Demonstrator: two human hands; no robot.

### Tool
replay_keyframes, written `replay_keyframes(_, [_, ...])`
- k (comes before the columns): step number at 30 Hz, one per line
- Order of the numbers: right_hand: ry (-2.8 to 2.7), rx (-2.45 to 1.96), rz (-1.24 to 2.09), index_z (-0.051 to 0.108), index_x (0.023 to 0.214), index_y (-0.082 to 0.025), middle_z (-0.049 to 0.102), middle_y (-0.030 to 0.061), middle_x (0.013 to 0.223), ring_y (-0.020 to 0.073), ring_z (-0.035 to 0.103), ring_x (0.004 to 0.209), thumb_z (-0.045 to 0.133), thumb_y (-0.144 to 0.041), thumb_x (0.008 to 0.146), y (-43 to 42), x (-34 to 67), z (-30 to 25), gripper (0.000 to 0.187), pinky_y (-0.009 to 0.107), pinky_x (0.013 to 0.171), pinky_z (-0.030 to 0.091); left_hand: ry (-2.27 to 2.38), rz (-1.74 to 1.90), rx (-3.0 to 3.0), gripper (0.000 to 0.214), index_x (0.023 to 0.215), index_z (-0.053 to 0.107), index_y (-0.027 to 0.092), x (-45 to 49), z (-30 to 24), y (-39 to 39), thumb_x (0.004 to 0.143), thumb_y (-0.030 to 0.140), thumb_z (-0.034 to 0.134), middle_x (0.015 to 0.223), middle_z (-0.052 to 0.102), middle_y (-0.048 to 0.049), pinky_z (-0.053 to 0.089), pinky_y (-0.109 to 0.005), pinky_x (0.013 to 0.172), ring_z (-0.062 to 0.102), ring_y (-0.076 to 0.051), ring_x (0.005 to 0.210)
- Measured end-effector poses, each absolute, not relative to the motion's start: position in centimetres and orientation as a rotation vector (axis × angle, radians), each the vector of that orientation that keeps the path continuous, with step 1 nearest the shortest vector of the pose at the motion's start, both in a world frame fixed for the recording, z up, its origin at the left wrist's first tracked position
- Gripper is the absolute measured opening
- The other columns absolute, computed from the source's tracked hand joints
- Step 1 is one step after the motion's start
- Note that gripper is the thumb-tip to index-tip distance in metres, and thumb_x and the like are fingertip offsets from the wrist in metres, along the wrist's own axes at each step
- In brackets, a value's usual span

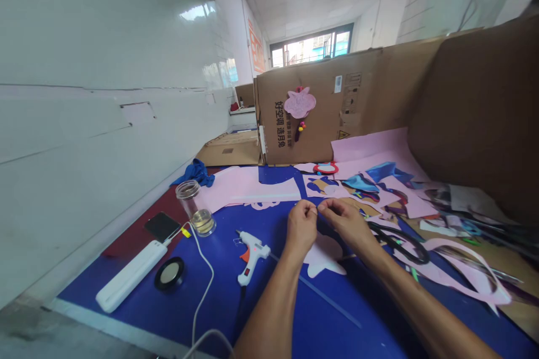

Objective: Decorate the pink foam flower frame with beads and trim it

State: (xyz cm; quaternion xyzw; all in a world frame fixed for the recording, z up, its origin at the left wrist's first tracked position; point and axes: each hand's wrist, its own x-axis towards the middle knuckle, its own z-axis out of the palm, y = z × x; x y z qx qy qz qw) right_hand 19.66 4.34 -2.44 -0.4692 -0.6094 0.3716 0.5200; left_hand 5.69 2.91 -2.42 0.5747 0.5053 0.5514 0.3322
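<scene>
Small piece (pixel 316 208), too tiny for me to name, sits pinched between the fingertips of both hands, just above the blue mat (pixel 295 325) at mid-table.

Working from the left, I see a white power bank (pixel 130 275), a dark phone (pixel 162 226) and a round black lid (pixel 169 274) near the wall-side edge, with a white cable (pixel 206 286) trailing toward me. A glass jar (pixel 197 210) stands just beyond them. The glue gun (pixel 252 252) lies on the mat just beside my left hand (pixel 301 227), which is closed in a fingertip pinch on the small piece. A pale pink cut-out (pixel 324 258) lies flat under and between my wrists. My right hand (pixel 347 224) grips the same piece from the other side, fingers curled. Black scissors (pixel 400 242) lie touching or nearly touching that wrist, and loose pink strips (pixel 471 275) spread further right.

I judge this a fine two-handed fiddling step on the piece. Any move from here calls for small, steady finger work.

Open mat lies toward me. The cardboard wall (pixel 475 112) closes the far and right sides, and scraps crowd that right edge.
</scene>
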Motion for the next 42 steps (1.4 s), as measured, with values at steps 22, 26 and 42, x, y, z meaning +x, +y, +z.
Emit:
replay_keyframes(22, [-1.48,-1.209,0.826,0.068,0.076,-0.02,0.061,0.0018,0.067,0.0183,0.051,0.063,0.065,-0.057,0.079,4.4,20.0,-2.4,0.037,0.031,0.057,0.04,1.375,1.387,1.5,0.013,0.079,0.067,0.02,6.1,-2.3,2.7,0.087,0.011,0.063,0.07,0.065,0.0021,0.041,-0.027,0.067,0.058,-0.014,0.066])
replay_keyframes(26, [-1.454,-1.215,0.833,0.068,0.078,-0.021,0.059,0.0005,0.065,0.0174,0.048,0.061,0.065,-0.058,0.081,4.4,20.1,-2.6,0.037,0.03,0.056,0.038,1.336,1.392,1.377,0.01,0.078,0.068,0.019,6.3,-2.2,2.8,0.086,0.013,0.065,0.071,0.067,0.0008,0.043,-0.026,0.066,0.06,-0.014,0.066])
replay_keyframes(42, [-1.324,-1.029,1.016,0.06,0.07,-0.021,0.051,-0.0018,0.062,0.014,0.043,0.057,0.072,-0.069,0.081,4.7,19.6,-2.6,0.051,0.028,0.054,0.034,1.293,1.469,1.17,0.006,0.078,0.067,0.019,5.7,-2.8,3.8,0.082,0.018,0.063,0.063,0.064,0.0006,0.043,-0.024,0.059,0.056,-0.013,0.057])
